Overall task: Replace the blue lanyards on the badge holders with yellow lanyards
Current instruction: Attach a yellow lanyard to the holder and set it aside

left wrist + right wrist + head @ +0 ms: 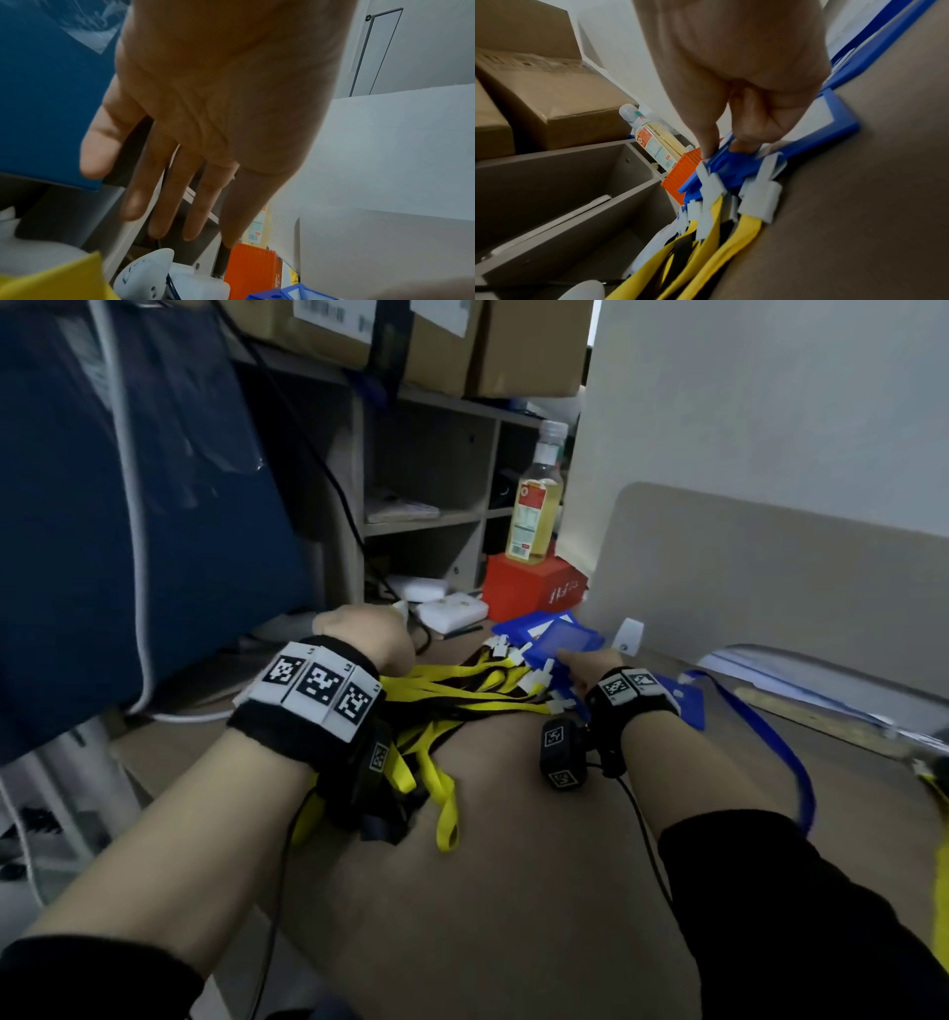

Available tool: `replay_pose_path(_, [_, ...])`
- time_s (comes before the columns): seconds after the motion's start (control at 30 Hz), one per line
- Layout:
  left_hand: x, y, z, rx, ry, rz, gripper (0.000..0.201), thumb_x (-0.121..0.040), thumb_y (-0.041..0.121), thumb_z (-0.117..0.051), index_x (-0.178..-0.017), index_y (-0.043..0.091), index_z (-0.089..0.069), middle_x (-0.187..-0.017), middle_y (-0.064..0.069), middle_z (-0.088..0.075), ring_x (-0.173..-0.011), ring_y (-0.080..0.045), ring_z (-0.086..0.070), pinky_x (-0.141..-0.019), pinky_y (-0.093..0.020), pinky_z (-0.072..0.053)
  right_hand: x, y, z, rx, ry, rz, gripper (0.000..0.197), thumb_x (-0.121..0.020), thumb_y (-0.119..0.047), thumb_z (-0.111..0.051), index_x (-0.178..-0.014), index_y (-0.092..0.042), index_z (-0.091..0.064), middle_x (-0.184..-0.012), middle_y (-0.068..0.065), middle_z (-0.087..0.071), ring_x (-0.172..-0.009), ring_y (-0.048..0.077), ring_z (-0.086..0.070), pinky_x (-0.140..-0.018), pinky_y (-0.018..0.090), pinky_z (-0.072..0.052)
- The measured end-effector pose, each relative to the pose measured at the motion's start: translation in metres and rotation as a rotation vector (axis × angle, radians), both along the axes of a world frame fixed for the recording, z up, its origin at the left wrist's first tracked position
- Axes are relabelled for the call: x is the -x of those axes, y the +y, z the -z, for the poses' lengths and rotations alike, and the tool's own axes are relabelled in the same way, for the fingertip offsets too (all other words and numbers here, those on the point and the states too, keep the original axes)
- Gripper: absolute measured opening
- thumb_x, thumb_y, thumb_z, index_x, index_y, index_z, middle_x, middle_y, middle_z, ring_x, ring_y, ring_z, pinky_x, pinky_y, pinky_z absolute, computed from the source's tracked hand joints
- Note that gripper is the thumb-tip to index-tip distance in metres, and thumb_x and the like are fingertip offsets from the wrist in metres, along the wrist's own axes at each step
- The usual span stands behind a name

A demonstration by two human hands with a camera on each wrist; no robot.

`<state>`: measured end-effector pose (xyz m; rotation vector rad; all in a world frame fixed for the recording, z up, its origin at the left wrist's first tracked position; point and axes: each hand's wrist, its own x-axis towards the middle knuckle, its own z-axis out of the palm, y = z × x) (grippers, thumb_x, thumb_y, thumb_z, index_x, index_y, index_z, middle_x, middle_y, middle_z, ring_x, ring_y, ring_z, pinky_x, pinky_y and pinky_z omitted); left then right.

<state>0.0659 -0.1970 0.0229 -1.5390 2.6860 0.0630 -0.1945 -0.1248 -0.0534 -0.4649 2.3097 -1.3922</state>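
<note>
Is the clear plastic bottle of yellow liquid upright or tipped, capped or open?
Upright and capped. The clear plastic bottle of yellow liquid stands on the red box beside the shelf, with its pale cap on in the head view.

Two hands, one bottle [534,505] and one red box [531,593] are counted. One blue lanyard [770,737] is seen; the piled yellow lanyards [436,690] cannot be counted.

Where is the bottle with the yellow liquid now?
In the head view the bottle stands upright on the red box, at the far end of the table, beside the shelf unit and behind the blue badge holders.
</note>
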Motion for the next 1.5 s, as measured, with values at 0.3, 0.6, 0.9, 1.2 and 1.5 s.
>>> replay_pose_path(0.3, [0.019,0.013,0.011,-0.044,-0.029,0.111,0.038,-0.088,0.037,-0.05,-0.12,0.018,-0.055,-0.118,-0.005,-0.057,-0.105,-0.027,-0.055,-0.091,-0.042,-0.048,-0.01,0.009,-0.016,-0.06,0.083,-0.18,0.028,-0.1,-0.022,-0.045,-0.073,-0.014,-0.044,-0.088,0.013,-0.068,-0.059,0.011,-0.049,-0.049,0.021,-0.047])
replay_pose_path(0.6, [0.038,0.025,0.012,-0.056,-0.004,0.222,0.03,-0.089,0.04,-0.049,-0.108,0.018,-0.057,-0.109,-0.004,-0.06,-0.096,-0.025,-0.057,-0.087,-0.037,-0.049,-0.01,0.031,-0.02,-0.129,-0.126,-0.215,0.012,-0.097,-0.014,-0.037,-0.101,-0.005,-0.044,-0.068,0.01,-0.07,-0.037,0.011,-0.029,-0.033,0.013,-0.023])
replay_pose_path(0.9, [0.069,0.045,0.013,-0.045,0.053,0.37,0.03,-0.089,0.037,-0.05,-0.109,0.016,-0.058,-0.103,-0.003,-0.059,-0.092,-0.023,-0.056,-0.079,-0.033,-0.047,-0.014,0.069,-0.033,-0.11,-0.073,-0.245,0.016,-0.1,-0.012,-0.04,-0.086,-0.011,-0.047,-0.078,0.008,-0.061,-0.045,0.011,-0.036,-0.03,0.011,-0.022])
replay_pose_path(1.2, [0.124,0.088,0.023,-0.112,0.083,0.568,0.033,-0.089,0.038,-0.057,-0.113,0.016,-0.063,-0.115,-0.004,-0.063,-0.106,-0.025,-0.058,-0.087,-0.031,-0.047,0.017,0.145,-0.033,-0.156,-0.07,-0.091,0.007,-0.098,-0.017,-0.05,-0.097,-0.01,-0.049,-0.081,0.003,-0.064,-0.05,0.011,-0.034,-0.032,0.013,-0.022])
replay_pose_path(1.5, [0.174,0.153,0.025,-0.183,0.059,0.781,0.037,-0.094,0.034,-0.051,-0.122,0.012,-0.058,-0.122,-0.006,-0.059,-0.105,-0.024,-0.057,-0.079,-0.028,-0.042,0.044,0.235,-0.027,-0.262,0.031,0.006,0.016,-0.098,-0.021,-0.05,-0.098,-0.011,-0.063,-0.092,0.004,-0.063,-0.077,0.016,-0.055,-0.057,0.022,-0.037])
